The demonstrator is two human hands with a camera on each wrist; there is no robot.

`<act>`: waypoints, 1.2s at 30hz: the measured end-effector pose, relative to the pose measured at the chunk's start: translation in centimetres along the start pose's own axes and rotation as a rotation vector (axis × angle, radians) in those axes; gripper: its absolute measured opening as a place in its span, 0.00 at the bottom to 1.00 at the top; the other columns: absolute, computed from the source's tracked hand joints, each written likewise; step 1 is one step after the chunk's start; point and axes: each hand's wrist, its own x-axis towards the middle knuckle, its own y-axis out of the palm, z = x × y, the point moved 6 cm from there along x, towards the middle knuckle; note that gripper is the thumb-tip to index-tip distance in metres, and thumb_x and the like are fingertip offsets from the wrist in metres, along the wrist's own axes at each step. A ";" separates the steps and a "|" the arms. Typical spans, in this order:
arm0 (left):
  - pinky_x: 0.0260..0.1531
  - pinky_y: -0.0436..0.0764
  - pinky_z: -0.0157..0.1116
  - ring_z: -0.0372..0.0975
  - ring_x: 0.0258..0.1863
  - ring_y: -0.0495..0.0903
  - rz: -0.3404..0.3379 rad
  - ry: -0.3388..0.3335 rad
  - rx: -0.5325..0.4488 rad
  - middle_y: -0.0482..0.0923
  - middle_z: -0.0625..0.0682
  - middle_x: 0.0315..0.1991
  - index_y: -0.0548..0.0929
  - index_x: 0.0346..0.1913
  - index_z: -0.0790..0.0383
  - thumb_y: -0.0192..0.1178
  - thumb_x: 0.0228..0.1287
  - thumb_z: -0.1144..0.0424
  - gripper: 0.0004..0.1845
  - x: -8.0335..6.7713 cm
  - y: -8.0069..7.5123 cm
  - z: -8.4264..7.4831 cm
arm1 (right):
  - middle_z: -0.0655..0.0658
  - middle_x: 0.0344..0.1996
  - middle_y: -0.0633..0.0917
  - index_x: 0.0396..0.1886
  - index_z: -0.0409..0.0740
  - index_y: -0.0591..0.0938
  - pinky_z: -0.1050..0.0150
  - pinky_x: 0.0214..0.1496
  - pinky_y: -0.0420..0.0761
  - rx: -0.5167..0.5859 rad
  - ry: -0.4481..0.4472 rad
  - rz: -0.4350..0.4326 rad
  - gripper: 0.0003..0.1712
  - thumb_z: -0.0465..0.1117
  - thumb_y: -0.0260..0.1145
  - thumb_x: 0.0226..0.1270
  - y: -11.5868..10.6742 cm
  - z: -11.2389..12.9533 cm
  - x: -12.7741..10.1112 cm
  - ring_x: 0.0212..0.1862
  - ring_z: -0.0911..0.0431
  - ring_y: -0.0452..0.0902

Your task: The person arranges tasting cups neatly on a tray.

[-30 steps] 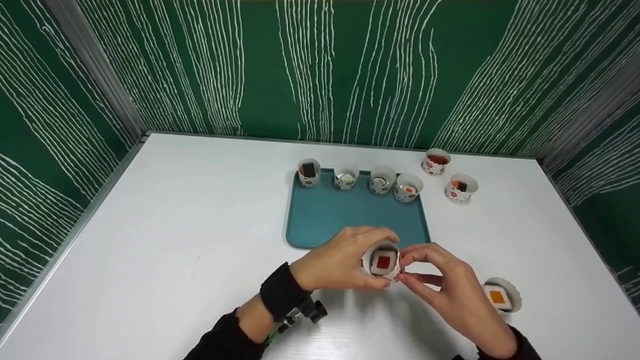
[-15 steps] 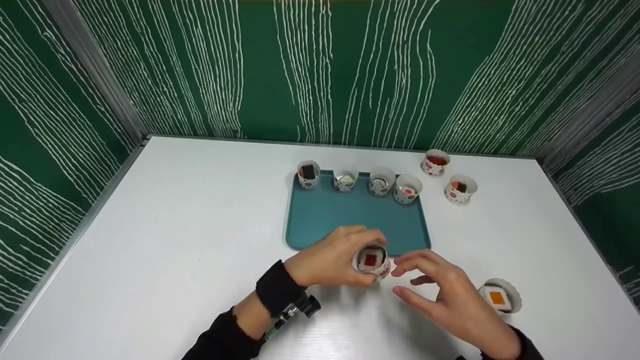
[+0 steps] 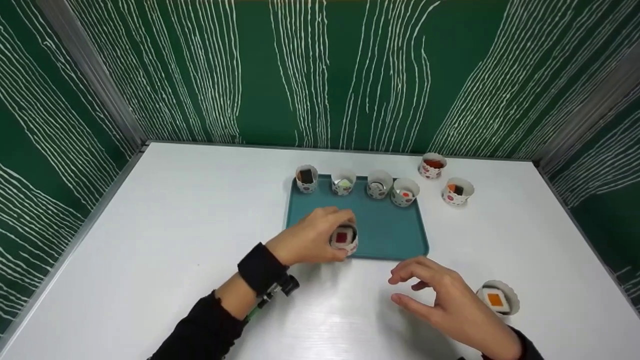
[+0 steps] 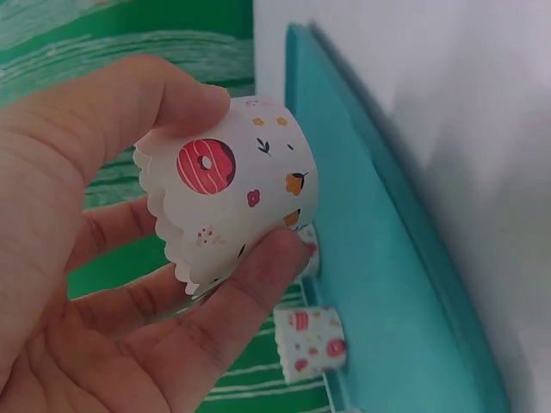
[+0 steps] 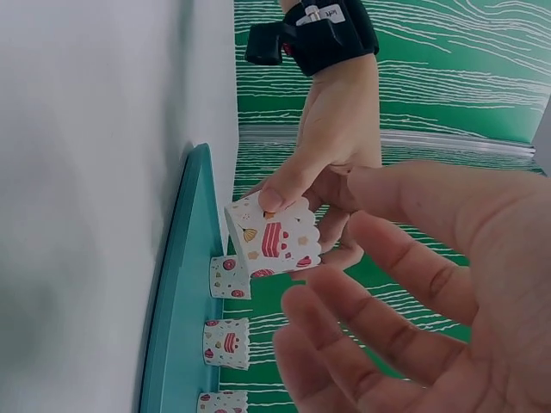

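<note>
Left hand pinches paper cup w/ thumb + fingers on its wall, above teal tray near edge, approx 7 o'clock. Right hand empty, fingers apart, loosely bent. Cup prob. light, thin, crushable; hold sides gently.

Left hand: forearm in a dark sleeve, black strap at the wrist, reaching forward and to the right. Thumb and fingers curled round a small paper cup, pinching its wall on opposite sides and holding it in the air.

Right hand: lower right in the head view, apart from the left hand. Palm turned leftward, fingers loosely bent and spread, holding nothing.
</note>
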 end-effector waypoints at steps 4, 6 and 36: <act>0.38 0.85 0.35 0.44 0.46 0.83 -0.007 -0.037 0.042 0.86 0.57 0.52 0.81 0.59 0.61 0.78 0.59 0.66 0.26 0.0 -0.8 1.3 | 0.63 0.48 0.85 0.48 0.67 0.84 0.61 0.48 0.89 0.005 0.013 0.033 0.08 0.51 0.74 0.74 0.1 -0.1 0.0 0.51 0.61 0.84; 0.39 0.85 0.38 0.44 0.44 0.83 -0.012 -0.038 0.080 0.85 0.59 0.51 0.81 0.60 0.64 0.77 0.60 0.66 0.26 0.0 -1.2 1.9 | 0.63 0.48 0.85 0.48 0.67 0.84 0.61 0.48 0.89 0.005 0.011 0.039 0.08 0.52 0.74 0.74 0.1 -0.2 0.0 0.52 0.60 0.84; 0.38 0.83 0.42 0.45 0.39 0.80 0.026 -0.264 0.159 0.84 0.60 0.47 0.82 0.58 0.64 0.77 0.60 0.65 0.25 0.7 -1.5 7.1 | 0.56 0.49 0.86 0.49 0.65 0.86 0.61 0.49 0.88 0.035 -0.015 0.059 0.08 0.50 0.74 0.75 0.4 -0.5 0.0 0.51 0.59 0.84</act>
